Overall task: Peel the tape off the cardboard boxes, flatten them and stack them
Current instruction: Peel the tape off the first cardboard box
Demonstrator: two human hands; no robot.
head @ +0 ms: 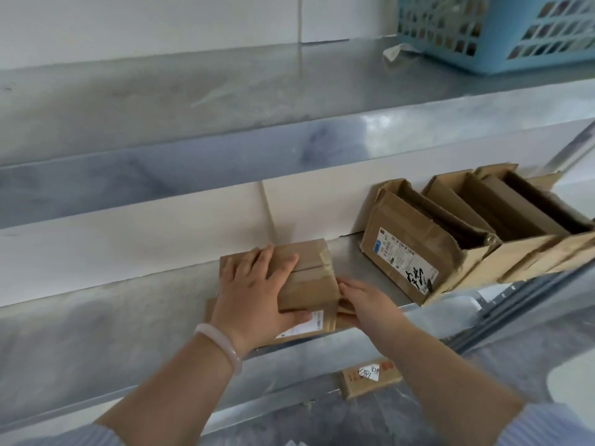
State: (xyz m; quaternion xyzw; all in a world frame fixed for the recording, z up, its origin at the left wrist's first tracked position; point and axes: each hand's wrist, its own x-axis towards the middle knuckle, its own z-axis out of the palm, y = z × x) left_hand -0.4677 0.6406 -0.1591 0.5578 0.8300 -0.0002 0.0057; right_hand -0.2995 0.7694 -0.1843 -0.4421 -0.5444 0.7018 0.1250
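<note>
Cardboard box (310,286) under left hand (254,294) (right hand (367,304) beside it)

White tiled wall (161,20) behind grey metal shelves (161,91), blue plastic basket (502,30) on the upper one.

Left hand (254,294) atop cardboard box (310,284), right hand (367,304) touching its side

Soft, even, fairly bright light casts only faint shadows. Pale glare sits on the front of the upper shelf (383,130). Everything is slightly blurred, worst at the open boxes (502,220), and straight lines bow near the edges.
</note>
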